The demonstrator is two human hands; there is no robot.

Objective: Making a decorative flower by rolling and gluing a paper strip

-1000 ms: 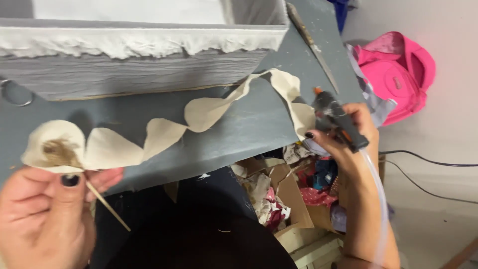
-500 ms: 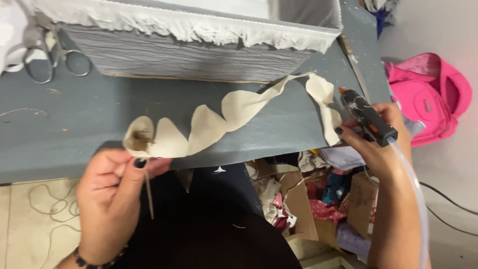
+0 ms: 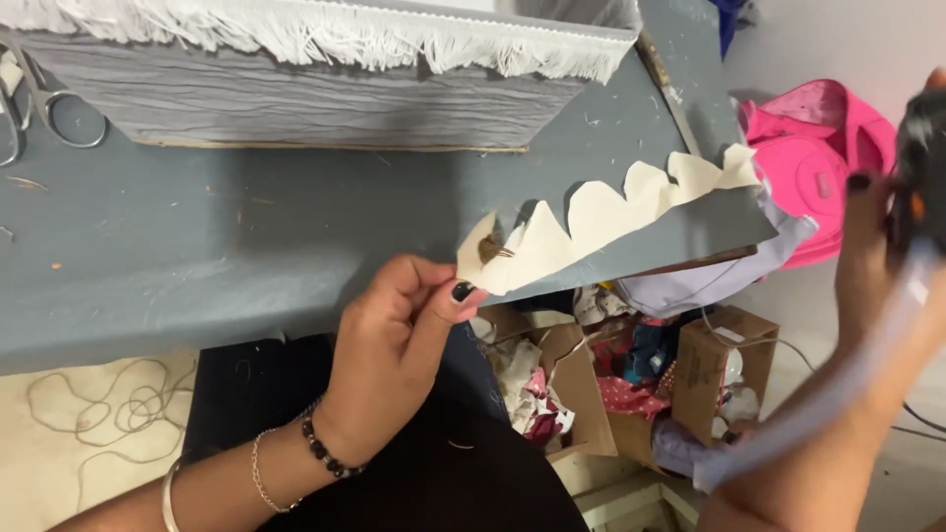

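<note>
while the left hand pinches the near end of a cream scalloped fabric strip between thumb and curled fingers, the strip runs away from it along the front edge of the grey bench, its long axis slanting up and to the right toward the bench corner. the pinched end is folded over and shows a small brown patch, with what looks like a thin stick at it. the right hand is raised well off to the right, beyond the strip's far end, closed around a dark glue gun; a pale cord hangs down from it. so the left hand is on the strip and the right is apart from it, on the far-end side. behind the strip stands a grey fabric-covered box with white fringe, and scissors lie at the left of the bench. below the bench edge sit cardboard boxes of scraps, and a pink bag lies beyond.
</note>
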